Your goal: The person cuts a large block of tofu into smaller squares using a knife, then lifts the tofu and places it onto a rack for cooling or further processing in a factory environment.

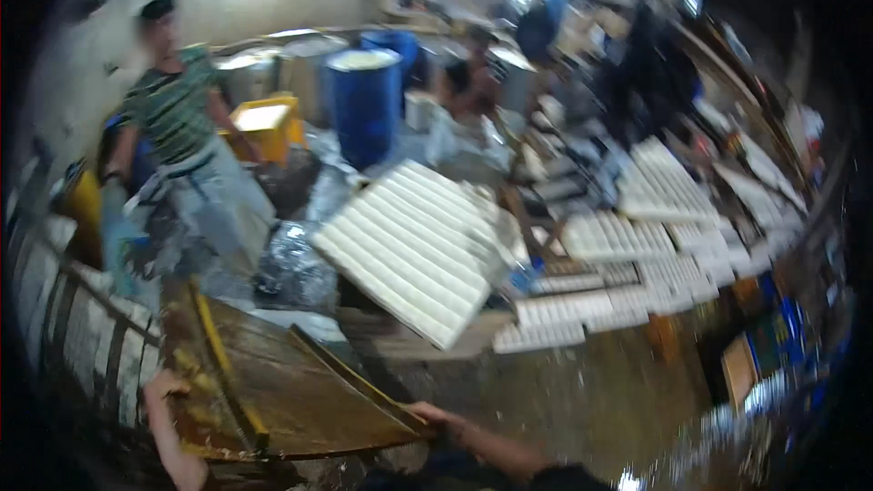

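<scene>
A large brown board with yellow wooden battens lies across the lower left, its near edge towards me. My left hand grips the board's left side. At the right corner my right hand holds the edge, fingers partly hidden. Beyond the board, a white ribbed slab stands out at a tilt; what bears it is unclear. A bundle in clear plastic is left of the slab. The picture is blurred.
A person in a striped shirt stands at the left beyond the board. Behind are a blue drum and a yellow crate. More white ribbed slabs lie at the right. Wet floor shows at lower right.
</scene>
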`<state>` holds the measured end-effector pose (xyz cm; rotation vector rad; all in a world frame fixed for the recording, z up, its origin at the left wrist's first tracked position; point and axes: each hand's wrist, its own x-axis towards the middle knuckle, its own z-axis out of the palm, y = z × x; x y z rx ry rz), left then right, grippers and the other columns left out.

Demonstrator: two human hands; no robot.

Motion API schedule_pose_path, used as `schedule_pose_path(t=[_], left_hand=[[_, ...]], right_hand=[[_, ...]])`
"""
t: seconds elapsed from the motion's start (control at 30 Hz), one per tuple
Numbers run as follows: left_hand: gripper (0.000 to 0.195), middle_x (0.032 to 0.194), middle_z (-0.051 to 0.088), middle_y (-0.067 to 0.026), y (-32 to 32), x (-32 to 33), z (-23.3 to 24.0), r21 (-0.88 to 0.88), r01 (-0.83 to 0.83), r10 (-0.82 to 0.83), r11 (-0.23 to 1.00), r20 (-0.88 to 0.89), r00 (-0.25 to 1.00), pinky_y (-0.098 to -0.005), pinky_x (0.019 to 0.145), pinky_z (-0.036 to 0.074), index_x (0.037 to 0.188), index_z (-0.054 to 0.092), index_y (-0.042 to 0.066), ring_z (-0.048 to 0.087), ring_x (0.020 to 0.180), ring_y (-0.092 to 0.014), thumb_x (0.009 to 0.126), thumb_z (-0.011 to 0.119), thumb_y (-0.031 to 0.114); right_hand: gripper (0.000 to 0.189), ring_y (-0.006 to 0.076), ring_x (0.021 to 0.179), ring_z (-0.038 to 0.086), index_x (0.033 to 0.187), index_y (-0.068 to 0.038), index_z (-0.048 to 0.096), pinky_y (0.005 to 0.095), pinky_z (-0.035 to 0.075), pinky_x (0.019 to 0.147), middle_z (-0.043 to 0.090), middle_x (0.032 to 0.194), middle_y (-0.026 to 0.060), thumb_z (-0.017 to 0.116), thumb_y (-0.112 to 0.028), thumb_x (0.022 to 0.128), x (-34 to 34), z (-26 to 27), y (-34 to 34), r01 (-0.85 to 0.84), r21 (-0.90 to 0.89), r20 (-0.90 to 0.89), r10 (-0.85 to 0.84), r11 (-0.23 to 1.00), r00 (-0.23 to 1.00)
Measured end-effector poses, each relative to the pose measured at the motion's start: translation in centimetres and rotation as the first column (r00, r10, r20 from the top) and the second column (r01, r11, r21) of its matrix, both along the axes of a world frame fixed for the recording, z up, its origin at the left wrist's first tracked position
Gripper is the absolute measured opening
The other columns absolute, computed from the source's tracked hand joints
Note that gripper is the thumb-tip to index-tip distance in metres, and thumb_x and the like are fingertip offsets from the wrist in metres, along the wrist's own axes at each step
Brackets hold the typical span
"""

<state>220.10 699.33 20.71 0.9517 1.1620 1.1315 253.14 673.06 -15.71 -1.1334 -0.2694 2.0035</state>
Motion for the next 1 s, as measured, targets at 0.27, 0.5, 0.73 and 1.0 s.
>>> schedule_pose_path(t=[0.27,0.5,0.73,1.0], left_hand=[[0.022,0.065,0.057,-0.009,3.2,2.4,4.1,-0.191,-0.022,0.039,0.981,0.085,0.996,-0.0372,0.055,0.05,0.092,0.063,0.003,0.058,0.055,-0.023,0.079,0.065,0.021],[0.019,0.073,0.061,-0.0056,12.1,-5.3,5.1,-0.014,0.074,-0.074,0.997,0.055,0.996,-0.0375,0.062,0.05,0.073,0.062,0.009,0.061,0.067,-0.023,0.072,0.066,0.027],[0.043,0.133,0.052,-0.0116,14.2,-4.3,4.2,0.519,0.269,-0.535,0.811,0.474,0.699,-0.044,0.105,0.036,0.133,0.05,0.01,0.047,0.123,-0.025,0.098,0.052,0.035],[0.072,0.147,0.041,-0.0168,-4.5,-0.4,-29.0,-0.381,0.513,-0.398,0.769,0.344,0.851,-0.0469,0.106,0.039,0.15,0.033,0.009,0.045,0.129,-0.029,0.1,0.036,0.06]], right_hand=[[0.034,0.0101,0.092,0.062,0.123,-0.006,0.064,0.0262,0.051,0.076,0.067,0.104,0.0012,0.055,-0.03,0.1,-2.8,-1.0,3.9,0.24,-0.055,0.116,-0.233,0.969,0.966],[0.034,0.0123,0.083,0.061,0.122,-0.008,0.064,0.0253,0.048,0.07,0.067,0.1,0.0005,0.054,-0.033,0.1,-11.5,9.7,12.4,0.381,-0.005,-0.026,-0.381,0.925,0.924],[0.054,0.017,0.088,0.066,0.144,-0.005,0.044,0.0331,0.055,0.072,0.064,0.112,0.0066,0.055,-0.035,0.101,-10.0,13.9,13.8,0.265,0.16,0.004,-0.269,0.951,0.963],[0.056,0.0146,0.081,0.067,0.14,-0.005,0.05,0.0308,0.054,0.065,0.069,0.101,0.0104,0.062,-0.039,0.096,4.0,6.5,-11.7,0.077,0.28,0.83,-0.282,0.957,0.482]])
